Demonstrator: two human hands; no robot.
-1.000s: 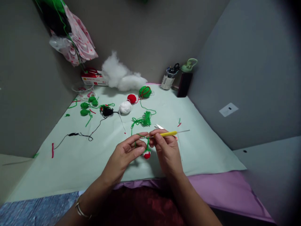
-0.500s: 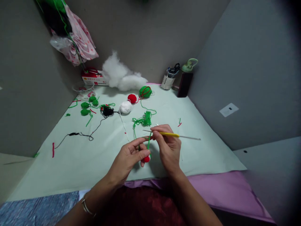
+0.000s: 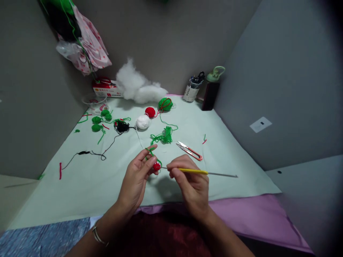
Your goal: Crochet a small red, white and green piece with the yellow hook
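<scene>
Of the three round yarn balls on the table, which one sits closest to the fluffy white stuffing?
The green yarn ball, at the back beside the stuffing. The red ball and white ball lie farther forward, toward the hands.

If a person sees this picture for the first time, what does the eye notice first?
Probably the two hands at centre: the left hand pinches a small red crochet piece, and the right hand points a yellow-handled crochet hook at it. Behind them, red snips lie on the pale green mat, with white stuffing by the wall.
</scene>
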